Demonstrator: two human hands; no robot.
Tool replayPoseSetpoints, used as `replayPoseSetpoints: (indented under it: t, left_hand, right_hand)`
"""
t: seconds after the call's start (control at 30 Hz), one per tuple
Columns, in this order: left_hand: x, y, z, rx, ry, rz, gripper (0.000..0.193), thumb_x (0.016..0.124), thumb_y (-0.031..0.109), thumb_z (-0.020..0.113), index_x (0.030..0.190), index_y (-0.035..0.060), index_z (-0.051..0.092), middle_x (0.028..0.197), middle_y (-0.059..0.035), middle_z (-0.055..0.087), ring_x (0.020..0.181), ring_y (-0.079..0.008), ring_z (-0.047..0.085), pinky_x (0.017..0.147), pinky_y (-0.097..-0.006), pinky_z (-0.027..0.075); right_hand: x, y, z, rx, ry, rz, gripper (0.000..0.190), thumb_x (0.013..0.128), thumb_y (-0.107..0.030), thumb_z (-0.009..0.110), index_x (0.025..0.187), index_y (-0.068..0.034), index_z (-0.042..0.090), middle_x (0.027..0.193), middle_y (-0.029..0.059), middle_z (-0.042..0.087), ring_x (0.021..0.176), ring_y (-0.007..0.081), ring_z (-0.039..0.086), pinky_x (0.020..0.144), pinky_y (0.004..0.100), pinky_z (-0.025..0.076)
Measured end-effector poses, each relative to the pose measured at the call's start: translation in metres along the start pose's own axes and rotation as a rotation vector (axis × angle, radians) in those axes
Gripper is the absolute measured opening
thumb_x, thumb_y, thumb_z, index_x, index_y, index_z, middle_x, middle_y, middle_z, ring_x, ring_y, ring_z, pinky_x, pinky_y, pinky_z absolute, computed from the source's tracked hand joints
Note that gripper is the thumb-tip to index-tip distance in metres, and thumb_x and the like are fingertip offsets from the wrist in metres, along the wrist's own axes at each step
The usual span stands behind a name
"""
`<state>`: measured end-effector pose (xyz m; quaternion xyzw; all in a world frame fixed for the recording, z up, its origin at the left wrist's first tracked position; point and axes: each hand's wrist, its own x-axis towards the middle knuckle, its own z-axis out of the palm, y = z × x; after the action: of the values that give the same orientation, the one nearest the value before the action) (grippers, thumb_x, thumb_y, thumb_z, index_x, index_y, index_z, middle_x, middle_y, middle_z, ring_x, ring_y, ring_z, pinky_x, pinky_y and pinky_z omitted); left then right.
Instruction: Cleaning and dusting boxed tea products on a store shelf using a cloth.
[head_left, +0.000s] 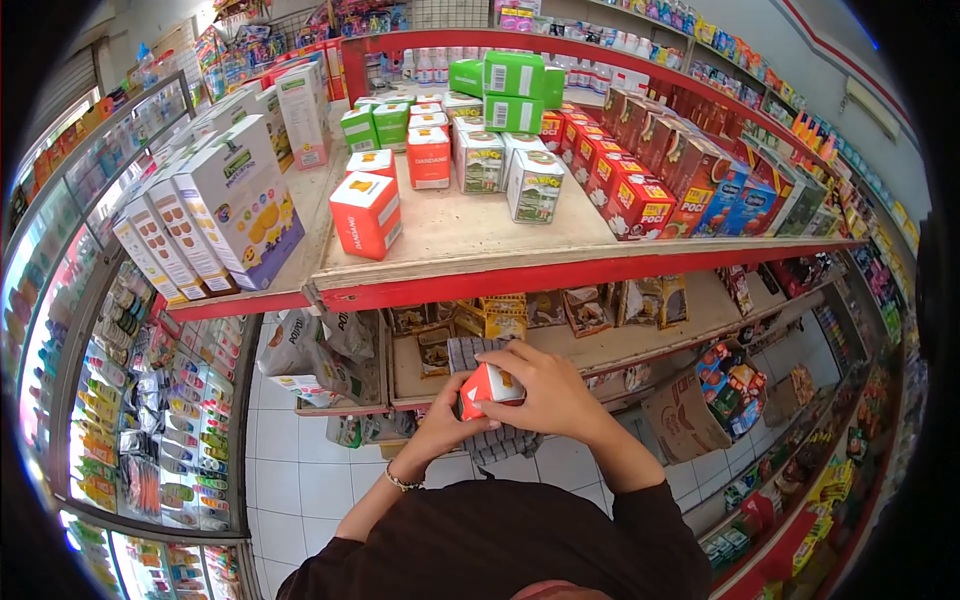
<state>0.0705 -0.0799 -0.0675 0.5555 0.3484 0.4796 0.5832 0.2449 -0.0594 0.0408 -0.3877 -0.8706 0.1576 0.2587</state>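
Both hands meet low in front of my body around one small red-and-white tea packet (491, 390). My left hand (442, 424) holds its left side, and my right hand (544, 390) grips it from the right and above. A checked grey cloth (502, 444) hangs behind and below the hands. On the wooden shelf (450, 232) above stand similar red-and-white packets (365, 214), green packets (513, 90) stacked two high, and white packets with green pictures (535, 186).
Large cartons (236, 210) stand on the left shelf, red tea boxes (637, 202) on the right. The shelf's red front edge (480, 283) runs above my hands. Lower shelves hold brown packets (589, 311). An open cardboard box (686, 420) sits at right; a glass display case (150, 420) stands left.
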Motion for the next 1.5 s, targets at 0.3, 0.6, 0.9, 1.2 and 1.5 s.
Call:
replayPoseSetpoints:
  t: [0.3,0.6,0.9,1.2,1.5]
  left_hand:
    - [-0.007,0.008,0.012,-0.033,0.057,-0.073,0.057,0.075,0.018,0.073,0.123,0.0032,0.045,0.111,-0.0049,0.056,0.102,-0.0117,0.053,0.088,-0.0277,0.042]
    - [-0.008,0.003,0.016,-0.012,0.050,-0.064,0.056,0.078,0.019,0.071,0.125,0.0031,0.044,0.111,-0.0040,0.055,0.103,-0.0120,0.051,0.089,-0.0281,0.041]
    - [-0.011,-0.004,0.011,-0.032,0.180,-0.072,0.060,0.078,0.016,0.070,0.128,0.0039,0.039,0.116,-0.0041,0.048,0.105,-0.0138,0.050,0.089,-0.0285,0.042]
    - [-0.001,0.000,0.050,-0.133,0.248,0.151,0.063,0.088,0.010,0.055,0.137,0.0119,0.016,0.116,-0.0079,0.045,0.101,-0.0123,0.048,0.088,-0.0269,0.041]
    - [-0.014,-0.012,0.072,0.060,0.305,0.035,0.030,0.094,0.020,0.046,0.120,0.0086,0.035,0.102,-0.0055,0.047,0.091,-0.0091,0.046,0.081,-0.0243,0.041]
  right_hand:
    - [-0.013,0.045,0.009,0.473,0.142,0.094,0.061,0.078,-0.044,0.063,0.123,-0.007,0.046,0.111,0.0097,0.054,0.101,0.0240,0.056,0.081,0.0361,0.045]
    - [-0.060,0.084,0.098,1.752,-0.088,0.813,0.054,0.087,-0.032,0.058,0.128,-0.001,0.039,0.123,0.0101,0.050,0.109,0.0185,0.052,0.090,0.0330,0.044]
    - [-0.068,0.097,0.086,1.376,0.478,0.647,0.050,0.075,-0.005,0.067,0.118,0.004,0.044,0.110,0.0123,0.057,0.099,0.0196,0.056,0.086,0.0314,0.045]
    - [-0.078,0.063,0.107,0.553,0.540,-0.078,0.047,0.078,-0.002,0.063,0.120,0.008,0.044,0.115,0.0171,0.055,0.108,0.0229,0.053,0.093,0.0325,0.039]
    - [-0.106,0.068,0.112,0.862,0.406,0.086,0.049,0.079,0.000,0.061,0.124,0.004,0.043,0.122,0.0147,0.052,0.114,0.0214,0.049,0.093,0.0304,0.039]
